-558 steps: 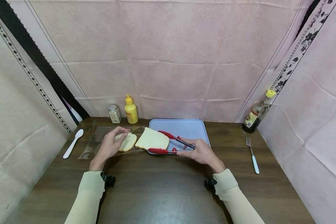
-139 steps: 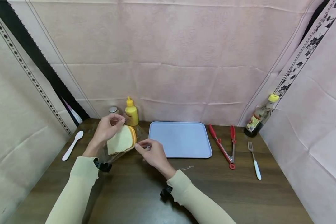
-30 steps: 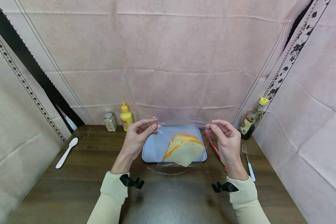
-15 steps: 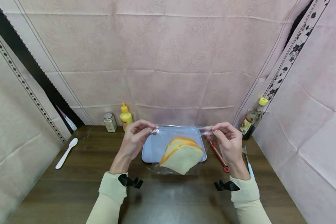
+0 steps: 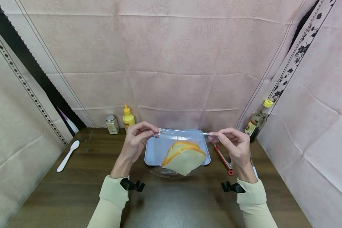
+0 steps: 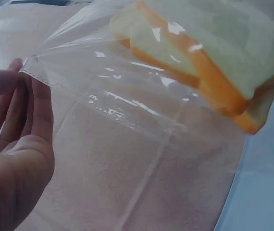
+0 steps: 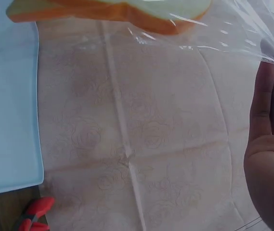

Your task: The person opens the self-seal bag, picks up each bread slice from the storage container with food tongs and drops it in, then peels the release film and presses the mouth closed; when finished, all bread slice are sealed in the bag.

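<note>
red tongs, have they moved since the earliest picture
Yes. The red tongs now lie on the table right of the blue tray; earlier they were over it.

So the bag point(image 5: 180, 148) with the bread slices point(image 5: 183, 156) in it is hanging between both hands, just in front of the tray point(image 5: 154, 152). Tongs point(image 5: 223, 158) are lying right of the tray, spoon point(image 5: 67, 155) sitting far left on the worktop point(image 5: 74, 190).

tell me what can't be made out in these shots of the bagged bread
- Fork: head view, mostly hidden behind the right hand.
- Jar label: head view, too small to read.
- Bread slices: left wrist view, cut off by the top edge.
- Clear bag mouth: sealed or open, film too transparent to tell.
- Left hand fingertips: wrist view, off frame.
</note>
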Motion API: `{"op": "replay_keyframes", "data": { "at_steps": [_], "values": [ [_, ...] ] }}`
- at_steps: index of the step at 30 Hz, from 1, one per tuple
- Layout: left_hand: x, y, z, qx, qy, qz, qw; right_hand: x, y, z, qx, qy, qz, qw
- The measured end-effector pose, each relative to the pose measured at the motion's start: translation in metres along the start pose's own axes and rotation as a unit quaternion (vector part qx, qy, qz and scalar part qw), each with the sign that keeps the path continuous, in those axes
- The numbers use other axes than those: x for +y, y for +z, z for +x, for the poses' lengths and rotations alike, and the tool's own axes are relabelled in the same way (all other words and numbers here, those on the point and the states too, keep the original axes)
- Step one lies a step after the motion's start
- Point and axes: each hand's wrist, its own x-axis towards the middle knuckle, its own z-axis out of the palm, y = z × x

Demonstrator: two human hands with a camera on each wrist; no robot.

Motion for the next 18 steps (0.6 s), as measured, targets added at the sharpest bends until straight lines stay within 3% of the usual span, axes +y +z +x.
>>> {"op": "replay_keyframes", "data": {
  "at_steps": [5,12,18],
  "values": [
    [0.0046,0.0030,-0.0003,0.022,-0.002,0.083,0.9963,-0.0006,-0.0049,-0.0024,0.006,0.041,-0.074,0.996],
    [0.0074,0.0027,-0.0016,0.071,-0.007,0.253,0.9648,0.0007,-0.0083,-0.0023,-0.011,0.059,-0.123,0.991],
    [0.0048,0.0003,-0.0004,0.074,0.043,0.296,0.9514,0.0013,-0.0043,0.0003,0.000,0.054,-0.150,0.987]
  ]
}}
